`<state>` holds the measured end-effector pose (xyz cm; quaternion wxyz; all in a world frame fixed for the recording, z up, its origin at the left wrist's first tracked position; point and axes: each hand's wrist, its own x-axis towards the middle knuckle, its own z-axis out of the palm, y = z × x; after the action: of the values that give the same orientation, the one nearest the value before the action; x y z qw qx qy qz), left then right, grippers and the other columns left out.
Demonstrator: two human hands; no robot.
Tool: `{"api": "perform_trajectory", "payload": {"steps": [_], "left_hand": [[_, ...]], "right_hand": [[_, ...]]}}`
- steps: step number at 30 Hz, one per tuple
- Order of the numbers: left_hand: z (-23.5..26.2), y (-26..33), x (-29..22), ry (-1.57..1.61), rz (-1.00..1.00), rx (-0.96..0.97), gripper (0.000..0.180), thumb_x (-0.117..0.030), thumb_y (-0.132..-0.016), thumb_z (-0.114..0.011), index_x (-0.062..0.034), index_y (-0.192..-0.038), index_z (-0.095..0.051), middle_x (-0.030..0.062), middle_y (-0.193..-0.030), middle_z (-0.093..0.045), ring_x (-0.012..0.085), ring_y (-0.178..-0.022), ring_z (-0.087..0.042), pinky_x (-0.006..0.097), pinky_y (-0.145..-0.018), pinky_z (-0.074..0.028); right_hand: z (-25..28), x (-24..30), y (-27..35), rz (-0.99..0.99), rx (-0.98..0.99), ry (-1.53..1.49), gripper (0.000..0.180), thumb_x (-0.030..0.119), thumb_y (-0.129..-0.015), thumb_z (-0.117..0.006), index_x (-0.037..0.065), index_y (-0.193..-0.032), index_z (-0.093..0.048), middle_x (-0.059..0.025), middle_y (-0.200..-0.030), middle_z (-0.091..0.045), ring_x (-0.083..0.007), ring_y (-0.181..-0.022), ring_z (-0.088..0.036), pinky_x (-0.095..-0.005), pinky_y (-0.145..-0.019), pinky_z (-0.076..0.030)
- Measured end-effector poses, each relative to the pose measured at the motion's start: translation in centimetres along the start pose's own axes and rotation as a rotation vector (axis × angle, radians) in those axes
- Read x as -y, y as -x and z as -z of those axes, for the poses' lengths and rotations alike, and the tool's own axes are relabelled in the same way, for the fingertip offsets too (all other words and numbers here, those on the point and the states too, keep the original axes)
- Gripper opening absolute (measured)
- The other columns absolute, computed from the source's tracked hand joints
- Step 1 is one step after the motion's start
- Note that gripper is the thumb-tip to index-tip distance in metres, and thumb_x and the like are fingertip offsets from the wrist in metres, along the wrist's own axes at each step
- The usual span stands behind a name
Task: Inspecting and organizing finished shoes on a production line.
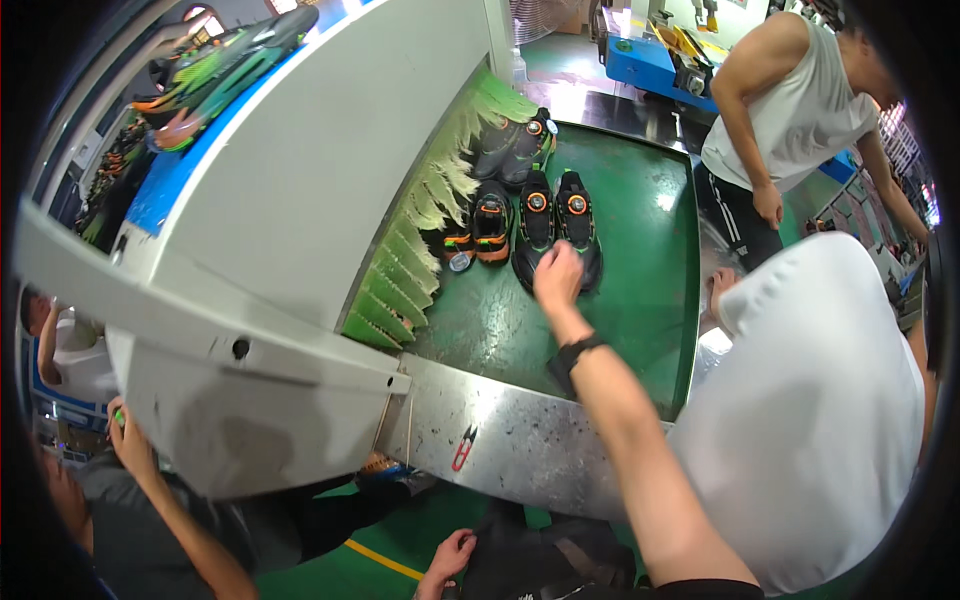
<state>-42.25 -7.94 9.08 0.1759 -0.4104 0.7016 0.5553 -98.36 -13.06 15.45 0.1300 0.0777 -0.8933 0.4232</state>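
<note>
My right hand (558, 275), a black band round its wrist, is over the toe end of a pair of black shoes on the green conveyor belt (640, 340). Its fingers are curled, and what they hold, if anything, is hidden. The left shoe (536, 215) and right shoe (575, 205) stand side by side, each with an orange-ringed dial. Just left of them is a black shoe with orange trim (492, 222); further shoes (528, 150) stand behind. Low in the view, my left hand (455, 552) is by my dark clothing, fingers curled in, with nothing visible in it.
Green fringe strips (400, 270) hang from a grey machine housing (300, 180) on the left. Red-handled thread snips (464, 448) lie on the metal ledge (520, 440). Two people in white tops (800, 110) are close on the right; a person in dark clothing (200, 520) is at lower left.
</note>
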Motion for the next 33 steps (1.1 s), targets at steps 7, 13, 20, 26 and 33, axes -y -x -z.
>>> {"api": "perform_trajectory", "payload": {"steps": [7, 13, 20, 26, 33], "left_hand": [[2.4, 2.6, 4.7, 0.249, 0.372, -0.031, 0.032, -0.028, -0.096, -0.052, -0.0040, -0.117, -0.059, 0.0140, -0.103, -0.067, 0.0243, -0.094, -0.061, 0.036, -0.084, -0.049], [3.5, 3.3, 6.4, 0.180, 0.476, 0.013, 0.031, -0.026, -0.096, -0.050, -0.0036, -0.115, -0.060, 0.0189, -0.106, -0.066, 0.0315, -0.101, -0.062, 0.039, -0.089, -0.048], [4.6, 0.0, 5.2, 0.100, 0.326, 0.001, 0.036, -0.032, -0.096, -0.050, -0.0043, -0.118, -0.060, 0.0215, -0.105, -0.065, 0.0326, -0.100, -0.062, 0.040, -0.090, -0.048], [7.1, -2.5, 2.2, 0.236, 0.115, -0.106, 0.026, -0.017, -0.091, -0.061, 0.0025, -0.108, -0.062, 0.0077, -0.092, -0.068, 0.0133, -0.084, -0.063, 0.027, -0.077, -0.050], [8.8, -5.7, -4.9, 0.300, -0.199, -0.041, 0.021, -0.014, -0.096, -0.056, 0.0013, -0.111, -0.060, 0.0020, -0.088, -0.064, 0.0088, -0.079, -0.057, 0.024, -0.073, -0.047]], "right_hand": [[-5.3, -1.2, -18.5, -0.174, 0.398, 0.495, 0.056, 0.052, -0.085, -0.059, 0.009, -0.120, -0.065, -0.0136, -0.126, -0.061, -0.0312, -0.122, -0.052, -0.0490, -0.101, -0.038], [-8.4, -1.9, -20.1, -0.364, 0.715, 0.615, 0.070, 0.062, -0.075, -0.065, 0.014, -0.127, -0.061, -0.0093, -0.135, -0.056, -0.0306, -0.128, -0.049, -0.0549, -0.108, -0.025], [-4.9, -1.9, -17.7, -0.206, 0.744, 0.522, 0.059, 0.041, -0.072, -0.071, 0.012, -0.122, -0.063, -0.0139, -0.131, -0.059, -0.0313, -0.121, -0.055, -0.0522, -0.104, -0.034], [3.5, 2.3, -8.6, -0.030, 0.941, 0.703, 0.050, 0.027, -0.075, -0.064, 0.030, -0.125, -0.059, -0.0078, -0.120, -0.065, -0.0270, -0.115, -0.059, -0.0534, -0.100, -0.033], [12.4, 4.1, 6.4, 0.681, 0.580, 0.756, 0.010, 0.021, -0.066, -0.070, 0.012, -0.069, -0.070, -0.0074, -0.078, -0.064, -0.0251, -0.096, -0.056, -0.0439, -0.081, -0.038]]}}
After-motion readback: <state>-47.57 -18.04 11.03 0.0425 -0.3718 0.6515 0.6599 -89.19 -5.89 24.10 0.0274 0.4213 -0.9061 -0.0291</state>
